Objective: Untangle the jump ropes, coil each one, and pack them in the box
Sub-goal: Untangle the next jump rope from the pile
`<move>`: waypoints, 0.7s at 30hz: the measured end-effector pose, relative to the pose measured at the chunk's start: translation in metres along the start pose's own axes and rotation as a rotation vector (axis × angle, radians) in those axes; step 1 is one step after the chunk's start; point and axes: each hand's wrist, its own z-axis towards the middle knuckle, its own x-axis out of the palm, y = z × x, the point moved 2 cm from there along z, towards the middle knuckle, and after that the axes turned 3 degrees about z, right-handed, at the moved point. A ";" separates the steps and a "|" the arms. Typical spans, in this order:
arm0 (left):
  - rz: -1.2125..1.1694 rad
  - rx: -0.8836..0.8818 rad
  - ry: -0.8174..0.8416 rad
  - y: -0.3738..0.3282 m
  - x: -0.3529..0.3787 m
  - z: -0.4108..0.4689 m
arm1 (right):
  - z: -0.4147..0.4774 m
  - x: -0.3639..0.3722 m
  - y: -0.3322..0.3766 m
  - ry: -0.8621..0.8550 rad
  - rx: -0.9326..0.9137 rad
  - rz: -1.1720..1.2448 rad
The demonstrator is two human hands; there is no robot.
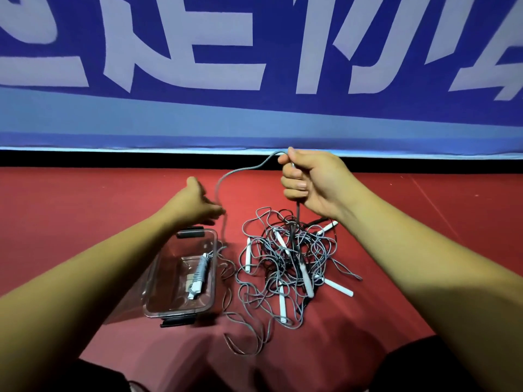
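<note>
A tangled heap of grey jump ropes with several white handles lies on the red floor. My right hand is raised above the heap and grips a handle, with grey cord leaving the top of the fist. That cord arcs left and down to my left hand, which pinches it above the box. The clear plastic box with black latches stands left of the heap. One coiled rope with white handles lies inside it.
A blue banner with large pale characters rises along the far edge of the floor, above a black strip. Loose loops of grey cord trail toward me in front of the box. My dark-clothed knees fill the bottom corners.
</note>
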 end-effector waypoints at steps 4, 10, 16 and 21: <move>0.021 0.147 0.480 -0.009 0.053 -0.025 | -0.001 0.020 0.000 0.035 0.070 0.297; 0.213 0.352 0.491 -0.005 0.099 -0.037 | -0.008 0.038 0.010 0.034 0.058 0.576; 0.335 0.305 0.536 0.030 0.104 -0.020 | -0.003 0.019 0.026 -0.043 -0.036 0.590; 0.464 0.183 0.579 0.054 0.083 -0.014 | 0.019 -0.051 0.029 -0.437 -0.227 -0.053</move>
